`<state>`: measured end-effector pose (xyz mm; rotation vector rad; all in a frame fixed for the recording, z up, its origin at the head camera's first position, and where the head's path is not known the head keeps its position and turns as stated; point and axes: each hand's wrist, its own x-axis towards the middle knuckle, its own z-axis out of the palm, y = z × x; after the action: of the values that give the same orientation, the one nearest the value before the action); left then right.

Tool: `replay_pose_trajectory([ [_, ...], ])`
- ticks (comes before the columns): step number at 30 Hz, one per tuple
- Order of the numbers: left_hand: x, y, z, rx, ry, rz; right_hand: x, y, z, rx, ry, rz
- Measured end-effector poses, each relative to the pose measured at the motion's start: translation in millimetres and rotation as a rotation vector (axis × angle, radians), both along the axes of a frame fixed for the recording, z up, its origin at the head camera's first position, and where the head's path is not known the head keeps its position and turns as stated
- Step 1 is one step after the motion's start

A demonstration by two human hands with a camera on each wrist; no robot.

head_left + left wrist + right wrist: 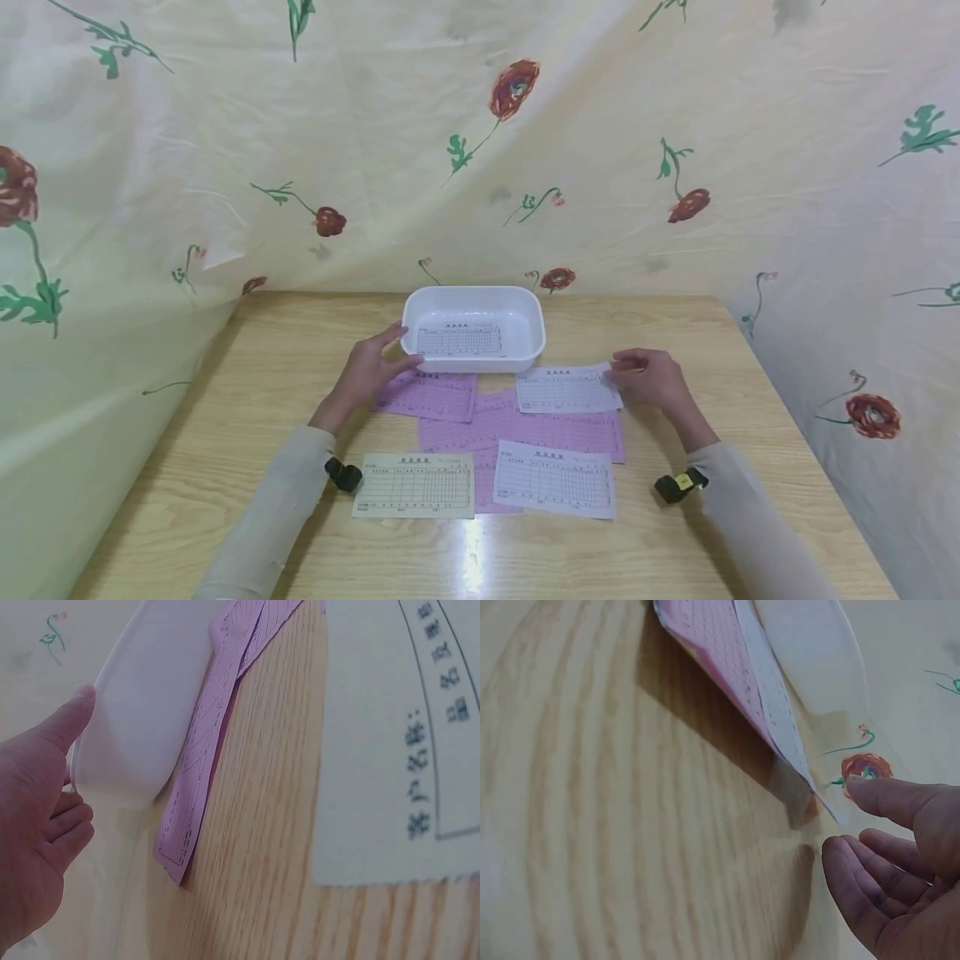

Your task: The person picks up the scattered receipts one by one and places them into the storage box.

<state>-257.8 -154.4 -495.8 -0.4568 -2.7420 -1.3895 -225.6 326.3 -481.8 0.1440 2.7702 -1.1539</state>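
Observation:
A white plastic tub [474, 364] stands at the back of the table, with a white printed form slip [459, 340] lying inside it. My left hand [367, 371] grips the tub's left end, thumb at the near corner and fingers at the side; the left wrist view shows this hand [45, 802] at the tub wall [142, 705]. At the right edge of another white slip [566, 390] is my right hand [648, 379]. In the right wrist view, the slip's corner [799, 765] points into the gap between the parted thumb and fingers of this hand [900, 862].
Several pink slips [461, 433] overlap under the white one and partly beside the tub. Nearer lie a cream slip [414, 486] and another white slip [555, 481]. A flowered cloth [420, 150] hangs behind and beside the wooden table [187, 450].

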Motion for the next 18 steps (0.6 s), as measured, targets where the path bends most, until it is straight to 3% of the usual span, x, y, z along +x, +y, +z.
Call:
replay_pose_trajectory([
  [18,0.8,-1.1,0.4,0.006,0.0,-0.004,-1.1,-4.8,-5.3,0.05,-0.042,0.043],
])
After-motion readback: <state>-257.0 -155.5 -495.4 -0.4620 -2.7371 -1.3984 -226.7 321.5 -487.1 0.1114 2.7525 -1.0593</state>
